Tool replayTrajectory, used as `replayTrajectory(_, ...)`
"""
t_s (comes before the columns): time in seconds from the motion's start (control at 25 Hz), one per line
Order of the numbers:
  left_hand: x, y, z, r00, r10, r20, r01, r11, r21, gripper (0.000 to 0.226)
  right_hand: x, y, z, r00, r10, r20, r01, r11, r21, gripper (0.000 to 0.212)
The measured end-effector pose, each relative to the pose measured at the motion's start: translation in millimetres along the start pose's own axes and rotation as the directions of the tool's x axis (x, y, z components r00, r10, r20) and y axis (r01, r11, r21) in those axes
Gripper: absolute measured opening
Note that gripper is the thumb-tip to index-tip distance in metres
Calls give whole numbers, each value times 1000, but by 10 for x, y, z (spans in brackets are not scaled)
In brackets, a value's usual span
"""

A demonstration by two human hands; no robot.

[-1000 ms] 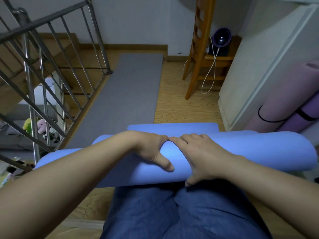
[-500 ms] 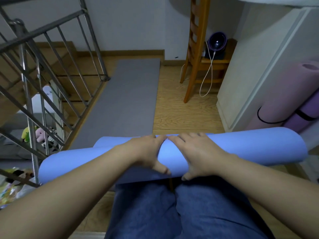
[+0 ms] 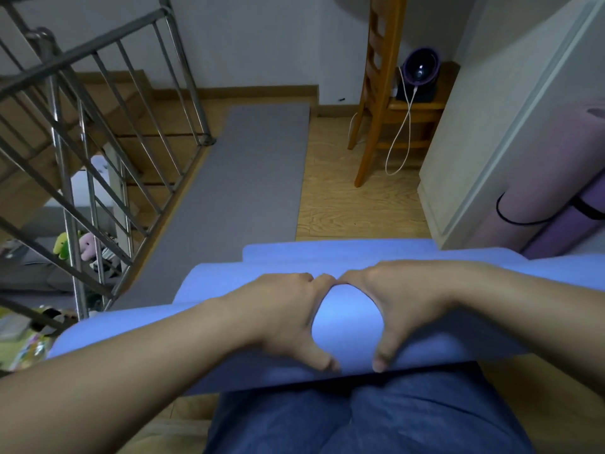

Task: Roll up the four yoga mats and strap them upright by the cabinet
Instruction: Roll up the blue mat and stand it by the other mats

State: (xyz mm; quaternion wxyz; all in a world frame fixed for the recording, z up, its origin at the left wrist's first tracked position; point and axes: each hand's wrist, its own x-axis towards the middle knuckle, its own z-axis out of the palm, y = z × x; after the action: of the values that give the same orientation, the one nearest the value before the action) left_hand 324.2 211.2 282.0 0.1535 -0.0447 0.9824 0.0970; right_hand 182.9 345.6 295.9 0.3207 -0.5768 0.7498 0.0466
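The left hand point(image 3: 288, 317) and right hand point(image 3: 401, 308), side by side, clamped around the part-rolled blue mat point(image 3: 346, 322) across the person's knees, near a corner of the cabinet point(image 3: 484, 152). Rolling seemed unfinished; the next move called for even pressure to tuck the loose flap before strapping.

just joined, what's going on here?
A person has the blue mat partly rolled. The left hand and right hand grip the roll side by side, above their knees, with a flap unrolled ahead. The grey mat lies flat on the floor, not yet rolled. A pink mat and a purple mat lean strapped by the cabinet.
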Motion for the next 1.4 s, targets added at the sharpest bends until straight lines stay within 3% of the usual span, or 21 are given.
replayTrajectory(0.08, 19, 16, 7, 994, -33, 106, 43, 995, -90, 85, -72, -13, 139, 998, 4, -63, -6, 999, -39, 104)
replayTrajectory(0.2, 245, -137, -127, 931, -75, 358, 168, 957, -235, 85, -135, -20, 219, 985, 5, -174, -52, 963, -264, 120)
replayTrajectory(0.28, 376, -226, -204, 883, -85, 462, 230, 935, -269, 88, -82, 15, 210, 985, 14, -171, -55, 969, -239, 120)
replayTrajectory(0.36, 422, -172, -184, 921, -113, 373, 203, 956, -213, 92, 65, 89, 116, 995, 43, -94, -53, 992, -113, 114)
replayTrajectory(0.48, 310, 69, 69, 995, -100, 8, 98, 985, 143, 102, 237, 215, -44, 997, 79, -1, -79, 996, 44, 105)
replayTrajectory(0.52, 276, 100, 130, 996, -81, -45, 88, 983, 160, 103, 249, 209, -49, 996, 94, 5, -95, 995, 35, 104)
replayTrajectory(0.6, 317, -11, 110, 996, -87, -4, 87, 995, 48, 100, 228, 128, 67, 984, 113, -138, -132, 981, -139, 108)
replayTrajectory(0.64, 370, -111, 78, 994, -99, 54, 101, 994, -34, 98, 205, 58, 183, 963, 75, -259, -148, 949, -278, 112)
replayTrajectory(0.72, 464, -197, 3, 984, -129, 127, 144, 983, -116, 98, 189, 17, 363, 918, -7, -396, -155, 914, -375, 115)
replayTrajectory(0.92, 382, -17, 239, 972, -185, -145, 212, 956, 202, 106, 394, 193, 94, 963, 37, -266, -108, 960, -258, 112)
replayTrajectory(1.0, 393, -22, 182, 972, -171, -159, 201, 958, 202, 105, 454, 206, 30, 975, 59, -215, -102, 976, -194, 108)
replayTrajectory(1.12, 404, -64, -75, 986, -157, -57, 159, 987, 16, 93, 369, 144, -189, 994, 90, -59, -96, 990, -103, 101)
replayTrajectory(1.24, 315, -51, -155, 981, -118, 155, 143, 977, -156, 91, 149, 28, -304, 987, 87, 137, -81, 996, -49, 92)
replayTrajectory(1.32, 283, -36, -89, 958, -85, 273, 138, 974, -181, 88, 32, -37, -136, 991, 82, 104, -75, 995, -66, 93)
replayTrajectory(1.4, 372, -84, -152, 927, -81, 366, 176, 956, -234, 86, -51, -111, 63, 994, 88, -64, -98, 979, -176, 102)
